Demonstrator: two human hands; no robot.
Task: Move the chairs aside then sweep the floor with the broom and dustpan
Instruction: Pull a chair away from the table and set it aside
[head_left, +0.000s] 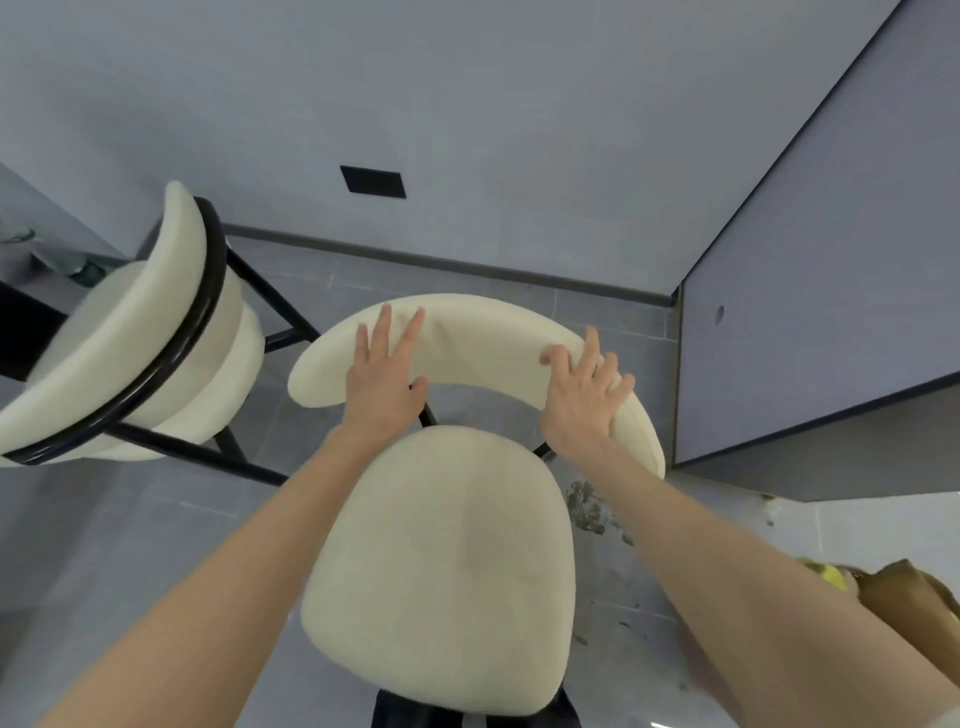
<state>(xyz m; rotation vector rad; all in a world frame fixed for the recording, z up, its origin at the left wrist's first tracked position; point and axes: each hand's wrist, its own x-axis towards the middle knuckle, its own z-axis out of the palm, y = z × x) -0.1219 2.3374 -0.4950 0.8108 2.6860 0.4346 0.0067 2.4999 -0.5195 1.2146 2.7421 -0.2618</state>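
A cream padded chair with a curved backrest and black metal legs stands right below me. My left hand lies over the left part of the backrest, fingers spread over the top, thumb under the edge. On the backrest's right end rests my right hand, fingers curled over it. A second, matching chair stands at the left, turned away, blurred. Dirt and scraps lie on the grey tiled floor to the right of the near chair. No broom or dustpan is in view.
A grey wall with a black socket plate and a dark skirting board is straight ahead. A grey cabinet or table panel juts in at the right. A brown and yellow object lies at the lower right. Glassware on a dark surface shows at far left.
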